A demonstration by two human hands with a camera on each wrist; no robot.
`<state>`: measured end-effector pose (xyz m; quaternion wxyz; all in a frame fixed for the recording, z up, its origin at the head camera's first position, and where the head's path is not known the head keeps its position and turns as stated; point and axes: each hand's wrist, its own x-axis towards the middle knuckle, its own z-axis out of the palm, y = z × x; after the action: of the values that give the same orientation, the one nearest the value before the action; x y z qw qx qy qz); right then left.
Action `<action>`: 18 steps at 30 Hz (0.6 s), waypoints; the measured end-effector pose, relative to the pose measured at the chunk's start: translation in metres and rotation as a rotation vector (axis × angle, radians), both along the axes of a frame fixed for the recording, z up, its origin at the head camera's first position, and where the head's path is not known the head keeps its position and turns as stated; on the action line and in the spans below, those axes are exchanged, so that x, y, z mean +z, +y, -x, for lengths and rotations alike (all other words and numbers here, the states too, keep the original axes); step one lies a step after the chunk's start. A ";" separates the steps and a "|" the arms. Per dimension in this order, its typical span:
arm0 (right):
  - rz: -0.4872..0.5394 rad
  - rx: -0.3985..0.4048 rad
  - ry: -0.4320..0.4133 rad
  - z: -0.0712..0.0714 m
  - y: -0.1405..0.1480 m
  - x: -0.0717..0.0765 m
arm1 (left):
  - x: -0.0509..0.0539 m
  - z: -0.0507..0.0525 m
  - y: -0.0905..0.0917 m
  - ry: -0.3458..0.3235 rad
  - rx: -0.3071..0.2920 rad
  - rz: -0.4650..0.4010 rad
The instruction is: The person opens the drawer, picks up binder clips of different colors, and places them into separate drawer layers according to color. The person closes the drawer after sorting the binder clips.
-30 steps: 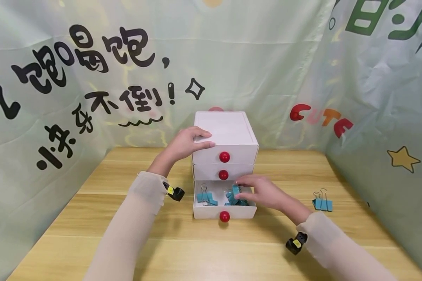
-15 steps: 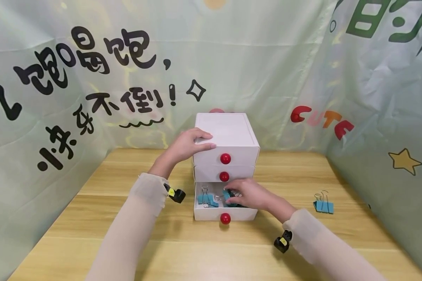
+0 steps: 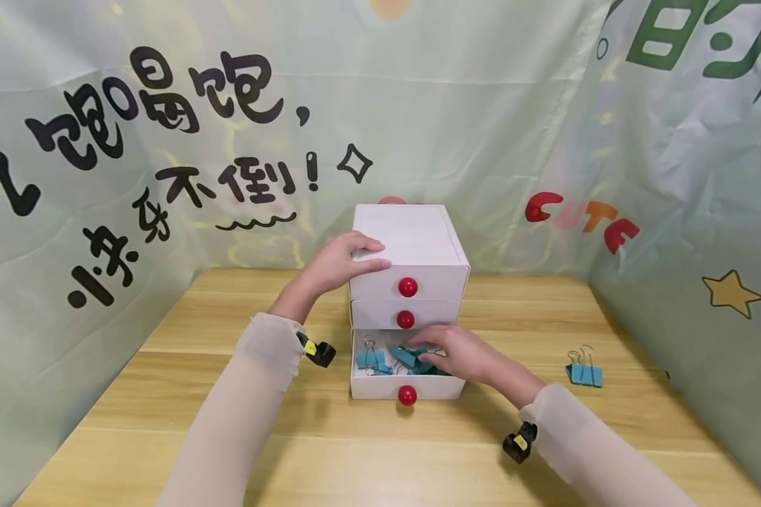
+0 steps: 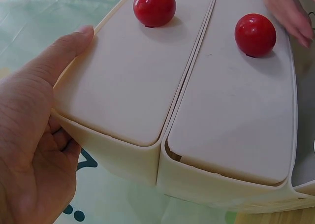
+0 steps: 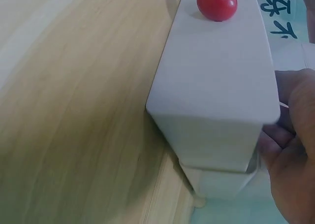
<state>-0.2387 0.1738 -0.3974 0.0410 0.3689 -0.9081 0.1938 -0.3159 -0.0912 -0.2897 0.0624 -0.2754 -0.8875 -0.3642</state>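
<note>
A white three-drawer box (image 3: 406, 236) with red knobs stands on the wooden table, its bottom drawer (image 3: 374, 386) pulled out. On the top left edge of the box rests my left hand (image 3: 336, 264), thumb along the front edge. Inside the drawer, a blue binder clip (image 3: 371, 360) lies at the left and several more are heaped at the right. My right hand (image 3: 459, 350) reaches over this heap, its fingers and thumb apart beside a binder clip (image 3: 404, 355). In the right wrist view the drawer wall partly hides its fingertips.
Apart from the box, another blue binder clip (image 3: 585, 374) sits on the table (image 3: 260, 451) to the right. A printed cloth backdrop (image 3: 456, 134) hangs behind and along both sides of the table.
My right hand moves left inside the drawer with a binder clip, then lets it go onto the heap and draws slightly back right. My left hand stays on the box.
</note>
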 end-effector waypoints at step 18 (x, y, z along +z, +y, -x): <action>0.133 -0.176 -0.018 -0.017 0.054 0.002 | 0.000 0.000 0.000 -0.006 0.007 0.001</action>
<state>-0.2221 0.2281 -0.3957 0.0742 0.2825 -0.9224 0.2528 -0.3159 -0.0909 -0.2899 0.0611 -0.2713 -0.8887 -0.3645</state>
